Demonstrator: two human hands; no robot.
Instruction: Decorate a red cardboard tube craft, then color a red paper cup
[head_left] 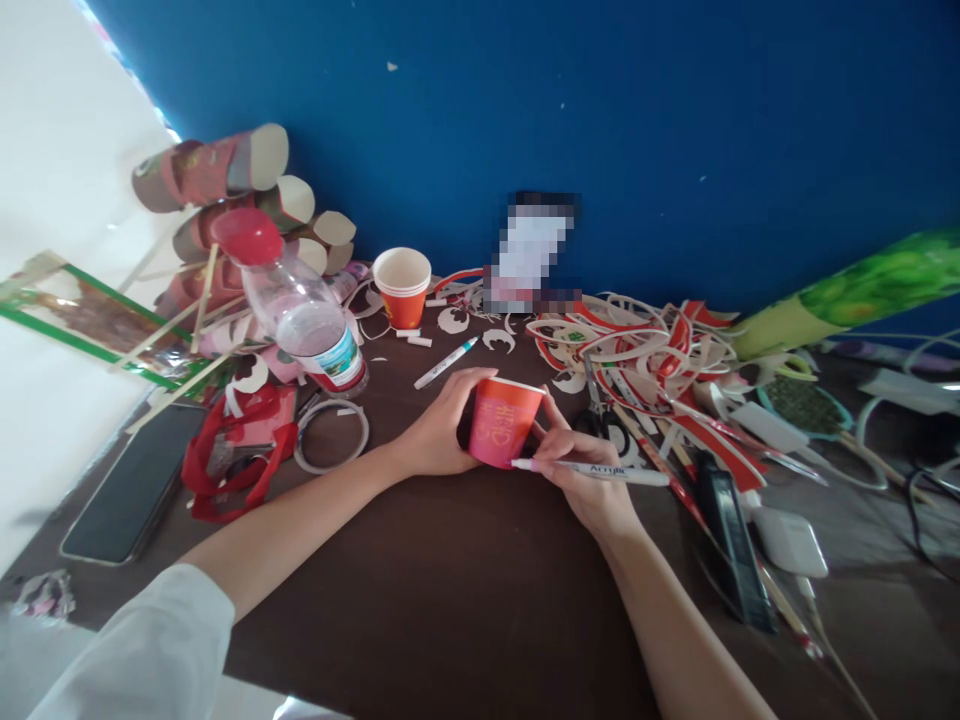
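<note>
An orange paper cup (pixel 507 420), coloured pink over its lower part, is held upright above the dark table. Wrapped round its left side, my left hand (pixel 444 425) grips the cup. My right hand (pixel 581 465) pinches a white acrylic marker (pixel 622 473), whose pink tip touches the cup's bottom edge. Fingers of that hand also reach the cup's right side. A second marker (pixel 445 363) with a blue-green end lies on the table beyond the cup. Behind it stands a stack of orange paper cups (pixel 403 290).
To the left are a red-capped bottle (pixel 315 330), a phone (pixel 131 490), a tape roll (pixel 334 437) and red ribbon (pixel 199 470). Cut paper strips (pixel 637 340), scissors (pixel 600 410), a black stapler-like tool (pixel 731 540) and a white charger (pixel 791 540) crowd the right. A blue wall rises behind.
</note>
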